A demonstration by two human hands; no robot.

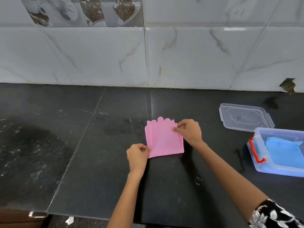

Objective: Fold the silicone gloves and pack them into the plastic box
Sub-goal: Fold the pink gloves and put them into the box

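Note:
A pink silicone glove (162,139) lies folded flat on the dark counter, its fingertips pointing toward the wall. My left hand (137,156) pinches its near left corner. My right hand (189,131) pinches its far right edge. A clear plastic box (263,167) with a red latch stands at the right edge of the view. Inside the box lies a folded blue glove (286,152).
The box's clear lid (246,117) lies flat on the counter behind the box. A thin black item (240,159) rests just left of the box. The tiled wall (148,55) borders the counter at the back. The counter's front edge runs along the bottom left.

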